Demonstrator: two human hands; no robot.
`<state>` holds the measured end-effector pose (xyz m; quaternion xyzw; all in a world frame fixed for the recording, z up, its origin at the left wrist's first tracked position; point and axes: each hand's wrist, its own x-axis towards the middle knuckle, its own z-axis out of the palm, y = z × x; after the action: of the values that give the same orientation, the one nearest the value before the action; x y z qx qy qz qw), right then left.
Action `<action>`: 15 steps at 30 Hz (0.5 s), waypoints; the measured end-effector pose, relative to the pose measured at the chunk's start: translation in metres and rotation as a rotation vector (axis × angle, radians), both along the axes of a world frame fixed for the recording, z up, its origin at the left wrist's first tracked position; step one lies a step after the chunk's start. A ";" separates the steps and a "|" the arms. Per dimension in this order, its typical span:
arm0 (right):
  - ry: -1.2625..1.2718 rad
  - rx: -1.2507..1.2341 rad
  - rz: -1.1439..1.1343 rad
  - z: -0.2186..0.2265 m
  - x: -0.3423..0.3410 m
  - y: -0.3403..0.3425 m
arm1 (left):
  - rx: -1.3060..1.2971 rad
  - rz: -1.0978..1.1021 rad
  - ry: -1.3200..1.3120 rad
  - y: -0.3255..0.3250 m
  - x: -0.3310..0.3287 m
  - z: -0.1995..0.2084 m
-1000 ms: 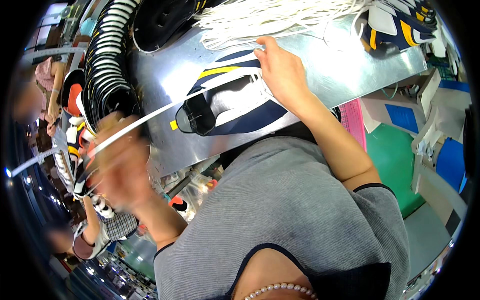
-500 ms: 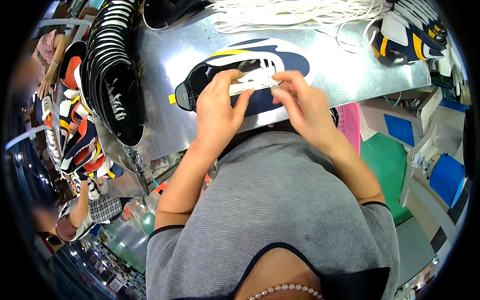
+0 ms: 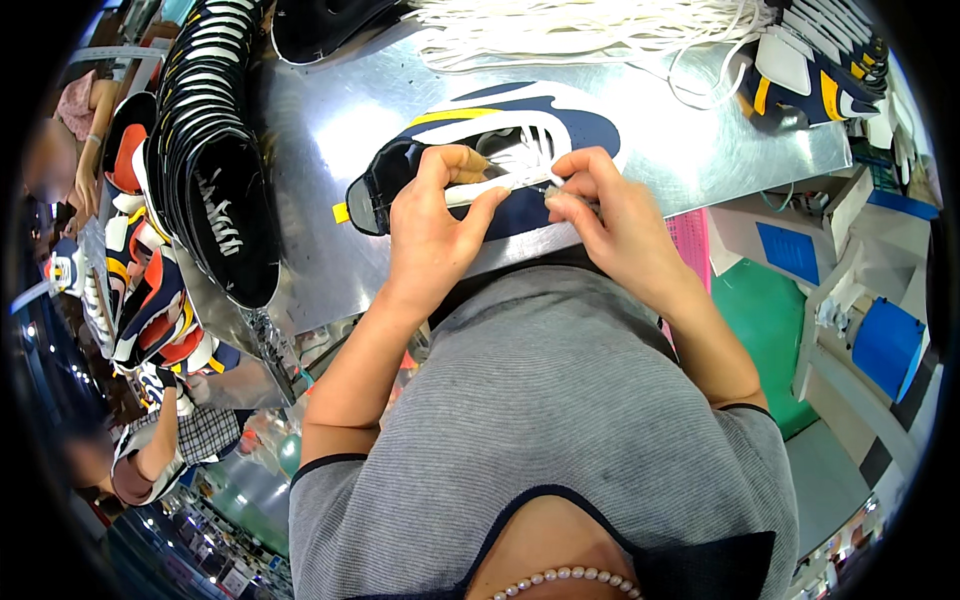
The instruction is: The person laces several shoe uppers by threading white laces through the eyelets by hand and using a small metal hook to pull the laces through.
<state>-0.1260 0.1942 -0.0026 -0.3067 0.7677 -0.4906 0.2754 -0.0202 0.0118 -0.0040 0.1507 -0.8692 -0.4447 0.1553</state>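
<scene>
Left hand (image 3: 430, 220): grip clamped on curved navy-white shoe (image 3: 520, 215). Right hand (image 3: 615, 215): grip pinched on flat white lace (image 3: 546, 143).

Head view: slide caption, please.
Left hand and right hand at white laces of a navy shoe on metal tabletop.

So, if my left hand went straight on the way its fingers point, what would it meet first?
Probably the white laces across the shoe's opening, just past the left hand's fingertips, though how high the fingers sit above them is unclear.
</scene>
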 end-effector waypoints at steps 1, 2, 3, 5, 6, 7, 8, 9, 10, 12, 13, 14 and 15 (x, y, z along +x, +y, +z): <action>0.036 -0.003 0.009 -0.002 0.002 0.002 | -0.014 0.002 -0.001 0.000 -0.001 0.000; 0.071 -0.006 0.018 -0.004 0.003 0.003 | -0.028 0.005 -0.002 0.001 -0.001 0.001; 0.073 -0.031 0.011 -0.008 0.004 0.002 | -0.041 0.007 -0.004 0.001 -0.001 0.002; 0.078 -0.081 -0.002 -0.015 0.005 -0.001 | -0.036 -0.010 -0.008 0.002 -0.003 0.005; 0.002 -0.088 -0.021 -0.014 0.005 -0.002 | -0.036 -0.017 -0.013 0.001 -0.002 0.005; -0.075 -0.096 -0.041 -0.013 0.005 -0.003 | -0.039 -0.037 -0.007 0.000 -0.002 0.004; -0.151 -0.103 -0.060 -0.013 0.006 -0.005 | -0.041 -0.056 -0.002 0.000 -0.001 0.002; -0.175 -0.095 -0.085 -0.013 0.008 -0.007 | -0.043 -0.079 0.002 -0.001 0.000 0.001; -0.199 -0.086 -0.110 -0.014 0.012 -0.012 | -0.032 -0.085 0.004 -0.002 0.001 0.000; -0.239 -0.067 -0.145 -0.016 0.018 -0.022 | -0.007 -0.101 0.006 -0.007 0.004 -0.001; -0.232 -0.021 -0.132 -0.018 0.017 -0.027 | 0.015 -0.083 0.010 -0.007 0.005 -0.003; -0.157 -0.026 -0.145 -0.025 0.021 -0.035 | -0.032 -0.112 0.031 -0.005 0.005 -0.004; -0.079 -0.028 -0.155 -0.031 0.026 -0.042 | -0.078 -0.140 0.055 -0.002 0.006 -0.004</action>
<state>-0.0999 0.1518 -0.0338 -0.2304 0.7708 -0.5329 0.2623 -0.0145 0.0093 -0.0075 0.0712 -0.8895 -0.4243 0.1536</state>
